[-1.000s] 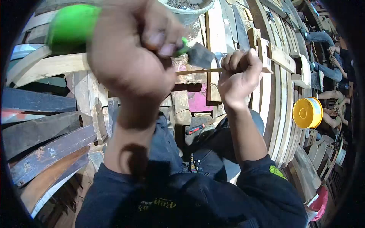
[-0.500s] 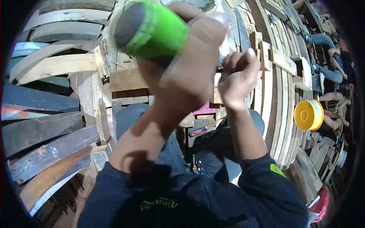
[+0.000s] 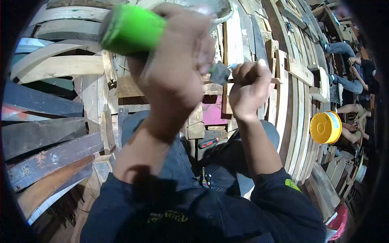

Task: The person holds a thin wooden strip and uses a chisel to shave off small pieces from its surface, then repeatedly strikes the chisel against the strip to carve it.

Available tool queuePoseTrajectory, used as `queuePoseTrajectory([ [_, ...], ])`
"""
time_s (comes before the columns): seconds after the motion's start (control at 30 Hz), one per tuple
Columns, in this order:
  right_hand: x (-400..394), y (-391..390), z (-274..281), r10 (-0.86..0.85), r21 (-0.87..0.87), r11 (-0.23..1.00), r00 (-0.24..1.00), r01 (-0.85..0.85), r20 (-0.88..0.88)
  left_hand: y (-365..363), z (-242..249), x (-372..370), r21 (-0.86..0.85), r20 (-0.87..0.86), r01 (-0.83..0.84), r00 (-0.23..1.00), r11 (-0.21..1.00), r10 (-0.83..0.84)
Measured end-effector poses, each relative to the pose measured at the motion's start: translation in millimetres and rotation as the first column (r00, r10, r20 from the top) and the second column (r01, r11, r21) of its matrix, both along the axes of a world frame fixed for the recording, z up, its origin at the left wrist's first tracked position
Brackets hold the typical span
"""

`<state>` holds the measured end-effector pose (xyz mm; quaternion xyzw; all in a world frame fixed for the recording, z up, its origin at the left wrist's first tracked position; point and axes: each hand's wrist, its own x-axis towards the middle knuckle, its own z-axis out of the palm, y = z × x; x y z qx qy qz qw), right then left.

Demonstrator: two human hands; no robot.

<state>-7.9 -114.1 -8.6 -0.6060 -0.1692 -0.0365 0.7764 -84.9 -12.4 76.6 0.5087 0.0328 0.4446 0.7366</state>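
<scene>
My left hand (image 3: 176,60), blurred by motion, is closed around the thick green handle of a hammer (image 3: 135,30). The handle's dark butt end points to the upper left. The hammer's dark, blocky head (image 3: 221,73) shows beyond my fingers, close to my right hand. My right hand (image 3: 249,87) is a fist over the pale wooden slats. A thin brownish piece (image 3: 277,81) shows at its right side; what lies inside the fist is hidden. A red-and-black handled tool (image 3: 208,143) lies low between my knees.
Curved and straight planks (image 3: 44,135) are stacked on the left. Long pale slats (image 3: 298,117) run along the right. A yellow bucket (image 3: 325,127) stands beyond them, near other people's legs (image 3: 344,48). A pink board (image 3: 214,110) lies ahead of my knees.
My left hand and the hammer have moved left, and the hammer's head has come into sight beside my right fist. My right hand has stayed nearly in place.
</scene>
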Motion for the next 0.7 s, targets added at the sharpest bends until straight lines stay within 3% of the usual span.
queuePoseTrajectory([
  [0.03, 3.8, -1.8, -3.0, 0.044, -0.003, 0.999, 0.999, -0.044, 0.016, 8.0, 1.3, -2.4, 0.015, 0.176, 0.074, 0.981, 0.997, -0.075],
  [0.07, 5.9, -3.4, -6.8, 0.087, -0.007, 0.996, 0.996, -0.087, 0.026, 10.5, 6.2, -8.2, -0.002, 0.132, 0.086, 0.988, 0.996, -0.085],
  [0.13, -3.9, 0.6, 5.4, 0.074, -0.143, 0.988, 0.987, -0.054, 0.14, -3.4, -3.8, -1.6, 0.118, 0.106, -0.054, 0.994, 0.992, 0.042],
  [0.2, 2.1, -9.2, 4.7, 0.06, -0.069, 0.996, 0.998, -0.06, -0.011, -14.7, -11.5, 10.9, 0.068, 0.116, -0.063, 0.992, 0.996, 0.055],
  [0.27, 11.7, -11.7, -10.3, 0.278, 0.287, 0.925, 0.958, -0.247, -0.072, -5.9, -6.8, 8.4, -0.027, 0.13, 0.001, 0.992, 1.0, 0.003],
  [0.33, -2.6, -4.2, 0.4, 0.116, -0.039, 0.993, 0.992, -0.114, 0.049, 4.9, -3.4, 3.2, -0.216, 0.157, 0.167, 0.978, 0.962, -0.135],
  [0.37, -0.7, -3.0, -0.3, 0.127, -0.12, 0.987, 0.982, -0.111, 0.137, 16.4, -4.8, 0.1, -0.041, 0.213, 0.2, 0.959, 0.979, -0.187],
  [0.4, 2.4, -3.8, -4.8, 0.121, -0.121, 0.987, 0.984, -0.105, 0.13, 17.7, 4.8, -5.4, 0.005, 0.229, 0.243, 0.944, 0.97, -0.238],
  [0.47, 8.4, -9.7, -20.5, 0.12, -0.263, 0.964, 0.818, 0.04, 0.563, -1.6, 4.0, -1.8, 0.018, 0.12, 0.136, 0.983, 0.991, -0.137],
  [0.5, 9.4, -15.7, -32.3, 0.002, -0.379, 0.894, 0.846, 0.238, 0.534, -9.0, -12.5, 9.9, 0.061, 0.275, 0.14, 0.95, 0.988, -0.152],
  [0.53, 5.4, -11.8, -12.2, -0.033, -0.369, 0.864, 0.771, 0.342, 0.637, -14.0, -12.7, 10.3, 0.252, 0.113, -0.118, 0.989, 0.96, 0.092],
  [0.57, 4.7, -5.5, -9.0, -0.031, -0.209, 0.972, 0.938, 0.108, 0.345, -11.8, -10.8, 10.0, 0.164, 0.102, -0.071, 0.993, 0.984, 0.054],
  [0.6, 3.9, -2.8, -8.0, 0.061, 0.032, 0.998, 0.998, -0.062, 0.024, -10.2, -8.0, 9.8, 0.073, 0.093, -0.014, 0.996, 0.997, 0.007],
  [0.67, 1.1, -4.4, -5.8, 0.062, -0.035, 0.998, 0.997, -0.06, 0.055, 8.5, -3.9, 4.3, -0.13, 0.171, 0.223, 0.965, 0.966, -0.2],
  [0.7, -2.8, -1.4, 0.4, 0.093, -0.024, 0.995, 0.995, -0.092, 0.036, 13.9, -1.8, -0.7, -0.012, 0.18, 0.18, 0.968, 0.984, -0.175],
])
